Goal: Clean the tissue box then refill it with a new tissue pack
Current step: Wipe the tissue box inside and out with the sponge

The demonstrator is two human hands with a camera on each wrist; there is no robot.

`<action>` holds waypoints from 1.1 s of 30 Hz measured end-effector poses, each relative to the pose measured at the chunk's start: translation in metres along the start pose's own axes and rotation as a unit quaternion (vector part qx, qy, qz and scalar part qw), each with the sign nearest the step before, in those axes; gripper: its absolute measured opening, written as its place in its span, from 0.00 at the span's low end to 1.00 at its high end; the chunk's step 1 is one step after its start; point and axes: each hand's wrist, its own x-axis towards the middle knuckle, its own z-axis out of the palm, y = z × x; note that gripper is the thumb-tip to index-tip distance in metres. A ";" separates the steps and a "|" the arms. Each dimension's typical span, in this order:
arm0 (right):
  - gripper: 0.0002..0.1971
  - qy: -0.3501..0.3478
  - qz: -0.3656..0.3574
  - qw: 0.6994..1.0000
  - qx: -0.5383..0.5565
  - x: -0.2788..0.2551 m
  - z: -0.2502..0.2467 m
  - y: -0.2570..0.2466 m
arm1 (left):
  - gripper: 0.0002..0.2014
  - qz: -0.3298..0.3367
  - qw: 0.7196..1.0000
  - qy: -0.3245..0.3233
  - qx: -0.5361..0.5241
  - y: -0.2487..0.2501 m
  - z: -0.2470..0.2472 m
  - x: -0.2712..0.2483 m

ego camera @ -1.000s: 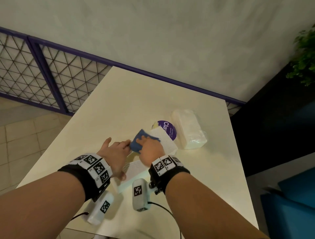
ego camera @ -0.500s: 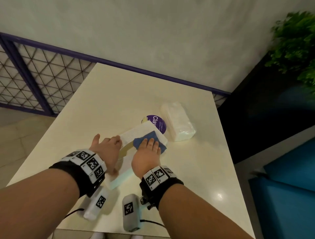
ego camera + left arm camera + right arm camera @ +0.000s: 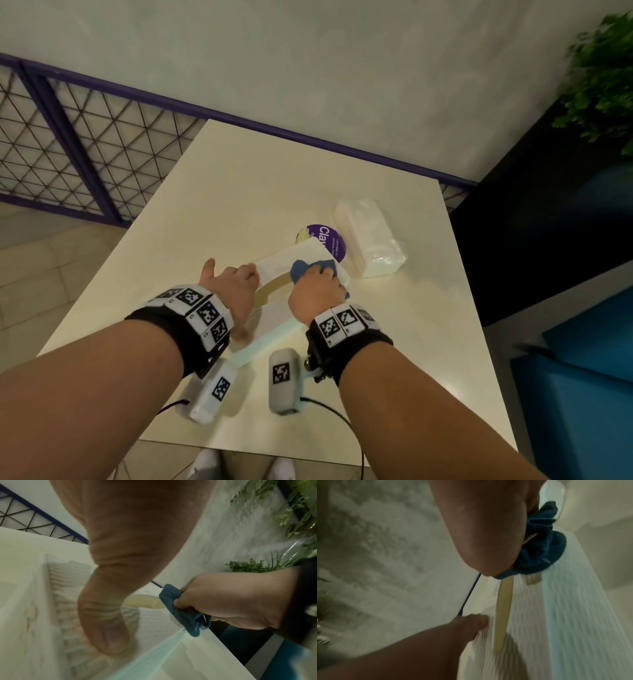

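The white ribbed tissue box (image 3: 284, 260) lies flat on the cream table (image 3: 239, 192), its oval opening facing up. My left hand (image 3: 236, 294) holds its left side, the thumb (image 3: 106, 628) pressing on the top and the fingers (image 3: 471, 622) on the far edge. My right hand (image 3: 317, 291) grips a bunched blue cloth (image 3: 303, 269) against the far part of the box top. The cloth (image 3: 180, 612) (image 3: 542, 550) sits just beyond the opening. A new tissue pack (image 3: 370, 240) in clear wrap lies to the right of the box, apart from it.
A round purple label (image 3: 330, 240) lies on the table between box and pack. A purple-framed mesh railing (image 3: 85, 150) runs behind the table's far edge. A green plant (image 3: 603, 78) and blue seating (image 3: 582, 377) stand to the right.
My right hand slid the cloth along the box top from the middle to its far end and now bunches it in curled fingers. My left hand kept its hold. The head view shifted.
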 end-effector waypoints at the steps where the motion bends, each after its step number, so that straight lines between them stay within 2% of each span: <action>1: 0.31 0.018 0.013 1.000 0.012 0.005 -0.003 0.002 | 0.57 0.002 1.000 -0.003 0.001 0.000 -0.001 0.000; 4: 0.31 0.030 0.046 0.998 0.034 0.011 -0.007 0.000 | 0.56 0.001 1.000 -0.002 0.016 0.001 -0.003 -0.001; 6: 0.31 0.002 0.040 0.999 0.036 -0.001 -0.002 -0.008 | 0.55 0.000 1.000 0.008 0.027 0.003 -0.002 0.000; 9: 0.31 0.005 0.033 0.999 0.020 -0.012 0.007 -0.013 | 0.54 -0.005 0.999 0.013 0.029 0.004 -0.002 0.000; 14: 0.35 0.026 0.063 0.997 0.049 0.012 -0.011 0.002 | 0.55 -0.001 1.000 -0.005 0.018 0.002 -0.004 -0.002; 19: 0.37 -0.006 0.036 0.997 0.061 -0.003 0.002 -0.004 | 0.55 -0.003 1.000 -0.001 0.027 0.004 -0.004 -0.002; 24: 0.37 0.006 0.076 0.995 0.071 0.013 -0.015 0.003 | 0.54 0.004 1.000 0.002 0.018 0.003 -0.006 -0.004; 26: 0.36 -0.011 0.050 0.997 0.058 0.001 -0.008 -0.002 | 0.54 0.007 1.000 0.004 0.014 0.003 -0.005 -0.004; 31: 0.31 -0.031 -0.087 0.996 0.013 -0.053 0.028 -0.018 | 0.53 0.011 1.000 0.016 0.013 -0.002 -0.001 -0.006; 33: 0.32 -0.031 -0.096 0.995 0.008 -0.049 0.022 -0.011 | 0.54 0.014 1.000 0.014 0.019 -0.003 -0.001 -0.006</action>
